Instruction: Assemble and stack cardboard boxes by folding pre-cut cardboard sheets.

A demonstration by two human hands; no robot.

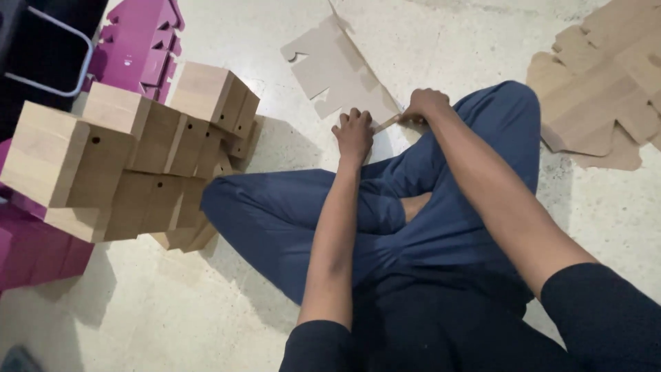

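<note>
I sit cross-legged on a pale speckled floor in dark blue trousers. A flat die-cut cardboard blank (337,69) lies on the floor just beyond my knees. My left hand (353,134) presses down on its near edge with the fingers curled. My right hand (425,105) pinches a narrow flap of the same blank at its near right corner, fingers closed on it. Both forearms reach forward over my legs.
A stack of folded brown cardboard boxes (131,151) stands at the left, next to my left knee. Purple flat blanks (141,41) lie behind it and purple boxes (31,244) at far left. More flat brown blanks (606,89) lie at the upper right.
</note>
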